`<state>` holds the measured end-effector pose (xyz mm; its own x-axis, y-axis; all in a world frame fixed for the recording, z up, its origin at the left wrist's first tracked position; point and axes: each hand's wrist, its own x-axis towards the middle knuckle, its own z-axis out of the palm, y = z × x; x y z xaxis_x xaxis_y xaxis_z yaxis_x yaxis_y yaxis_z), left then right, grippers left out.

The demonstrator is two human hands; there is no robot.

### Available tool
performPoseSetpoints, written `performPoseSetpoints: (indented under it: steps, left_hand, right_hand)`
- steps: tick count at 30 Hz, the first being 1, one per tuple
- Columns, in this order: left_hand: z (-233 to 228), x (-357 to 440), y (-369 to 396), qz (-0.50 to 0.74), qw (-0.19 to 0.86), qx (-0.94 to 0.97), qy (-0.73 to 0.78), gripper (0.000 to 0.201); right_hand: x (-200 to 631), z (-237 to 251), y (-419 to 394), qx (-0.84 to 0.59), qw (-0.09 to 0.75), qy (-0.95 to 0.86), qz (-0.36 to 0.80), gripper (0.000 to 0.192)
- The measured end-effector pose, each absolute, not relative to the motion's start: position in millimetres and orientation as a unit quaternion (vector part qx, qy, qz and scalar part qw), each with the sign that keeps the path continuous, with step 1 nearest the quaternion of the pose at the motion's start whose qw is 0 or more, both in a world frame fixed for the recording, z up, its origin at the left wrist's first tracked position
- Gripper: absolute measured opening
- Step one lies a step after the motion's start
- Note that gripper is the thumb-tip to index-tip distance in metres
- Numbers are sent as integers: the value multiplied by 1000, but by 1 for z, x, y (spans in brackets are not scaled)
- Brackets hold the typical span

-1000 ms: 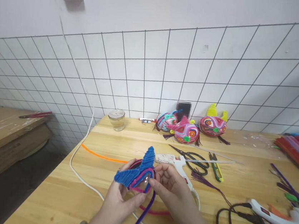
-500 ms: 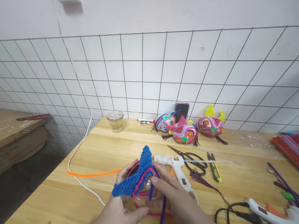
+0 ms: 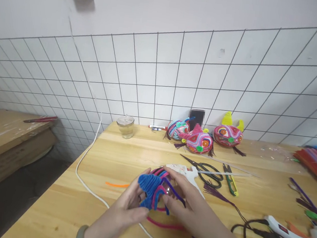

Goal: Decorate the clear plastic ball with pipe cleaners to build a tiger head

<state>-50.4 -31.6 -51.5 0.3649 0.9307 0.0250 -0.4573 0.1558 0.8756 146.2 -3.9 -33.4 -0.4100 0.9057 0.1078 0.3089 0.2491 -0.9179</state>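
Observation:
Between my two hands is a rounded clear craft piece (image 3: 151,185) wrapped in blue, pink and purple pipe cleaners, with blue fin-like parts facing up. My left hand (image 3: 127,209) curls round its left side, thumb along the lower edge. On the right side, my right hand (image 3: 185,200) grips it, thumb and fingers by the curved strips. A loose purple pipe cleaner (image 3: 178,195) trails from the piece under my right hand. A pink pipe cleaner (image 3: 160,224) curves below, and an orange pipe cleaner (image 3: 116,185) sticks out to the left.
Behind my right hand lies a white glue gun (image 3: 196,178), near scissors (image 3: 212,174) and thread snips (image 3: 230,180). Several decorated fish-like balls (image 3: 200,143) and a lidded glass cup (image 3: 125,128) stand by the wall. Another glue gun (image 3: 291,231) with its cable is at right.
The craft piece has been turned in my hands: its blue fins, upright and pointing left before, now tip toward me. The purple strip has swung right. The view has shifted slightly.

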Motion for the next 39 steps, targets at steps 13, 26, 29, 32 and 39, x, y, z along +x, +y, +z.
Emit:
performPoseSetpoints:
  steps: [13,26,29,32,39]
  left_hand:
    - [-49,-45,-32,516,613,437,408,58]
    - [-50,-42,-31,546,620,386,411,58]
    - [-50,-39,-30,572,636,306,417,59]
    - [-49,-36,-29,596,618,264,439,58]
    - [-50,-33,-29,612,600,287,428,50]
  right_hand:
    - [133,-31,-14,-401,285,-798,348,56]
    - [139,-36,-10,-438,275,-725,455,66]
    - [139,-38,-8,-474,305,-729,389,65]
    - [137,-38,-10,-472,358,-765,253,44]
    - [129,-37,-15,-372,380,-846,33,9]
